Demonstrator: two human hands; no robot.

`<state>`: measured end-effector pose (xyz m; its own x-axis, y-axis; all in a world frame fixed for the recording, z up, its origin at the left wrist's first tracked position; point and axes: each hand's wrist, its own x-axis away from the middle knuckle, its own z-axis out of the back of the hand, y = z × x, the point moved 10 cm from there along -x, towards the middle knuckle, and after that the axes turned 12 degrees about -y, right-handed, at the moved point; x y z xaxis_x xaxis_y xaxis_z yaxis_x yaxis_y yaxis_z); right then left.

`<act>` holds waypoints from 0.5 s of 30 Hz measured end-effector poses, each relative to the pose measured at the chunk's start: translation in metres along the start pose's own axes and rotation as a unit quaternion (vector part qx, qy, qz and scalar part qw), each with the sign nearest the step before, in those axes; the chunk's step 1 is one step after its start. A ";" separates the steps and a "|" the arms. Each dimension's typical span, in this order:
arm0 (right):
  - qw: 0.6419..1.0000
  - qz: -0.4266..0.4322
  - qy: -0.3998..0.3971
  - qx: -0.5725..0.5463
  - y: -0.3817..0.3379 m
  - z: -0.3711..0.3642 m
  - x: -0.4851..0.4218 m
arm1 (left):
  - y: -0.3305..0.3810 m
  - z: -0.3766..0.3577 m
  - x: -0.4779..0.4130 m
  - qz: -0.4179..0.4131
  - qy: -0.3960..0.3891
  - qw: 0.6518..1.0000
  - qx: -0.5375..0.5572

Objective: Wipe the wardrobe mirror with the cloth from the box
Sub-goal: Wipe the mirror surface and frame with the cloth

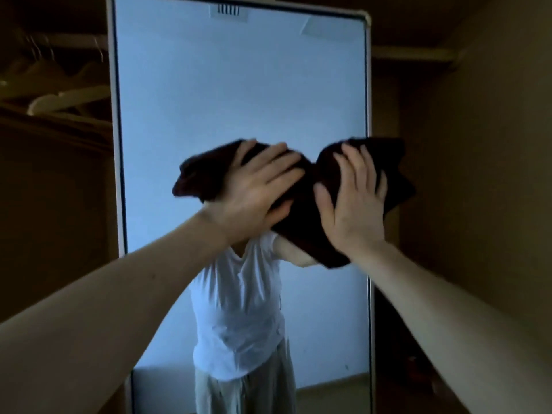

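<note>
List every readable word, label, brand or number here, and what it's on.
None readable.
The cloth, the mirror and the reflected white T-shirt show no print.
The dark bars at the mirror's top look like reflected slots, not letters.

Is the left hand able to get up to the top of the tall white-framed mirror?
Probably yes: the left hand presses the dark brown cloth against the tall white-framed mirror, and the glass above it is bare.
</note>
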<state>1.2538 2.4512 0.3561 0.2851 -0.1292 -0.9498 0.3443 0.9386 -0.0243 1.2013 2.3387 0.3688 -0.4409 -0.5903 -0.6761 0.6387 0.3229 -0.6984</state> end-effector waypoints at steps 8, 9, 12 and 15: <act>0.998 -0.052 0.013 -0.034 0.000 0.030 -0.085 | -0.058 0.014 -0.056 0.105 -0.032 0.994 -0.018; 0.997 -0.055 0.033 -0.030 -0.001 0.026 -0.072 | -0.051 0.013 -0.047 0.098 -0.019 0.995 -0.019; 0.997 -0.053 0.060 -0.013 -0.004 0.009 -0.022 | -0.019 0.003 -0.008 0.071 0.005 0.997 -0.012; 0.998 -0.047 0.035 -0.014 -0.004 -0.008 0.030 | 0.019 -0.008 0.026 0.034 0.004 0.999 0.016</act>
<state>1.2534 2.4463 0.3254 0.1899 -0.1959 -0.9620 0.3406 0.9322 -0.1226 1.1964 2.3350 0.3361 -0.4008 -0.5612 -0.7242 0.6872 0.3386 -0.6428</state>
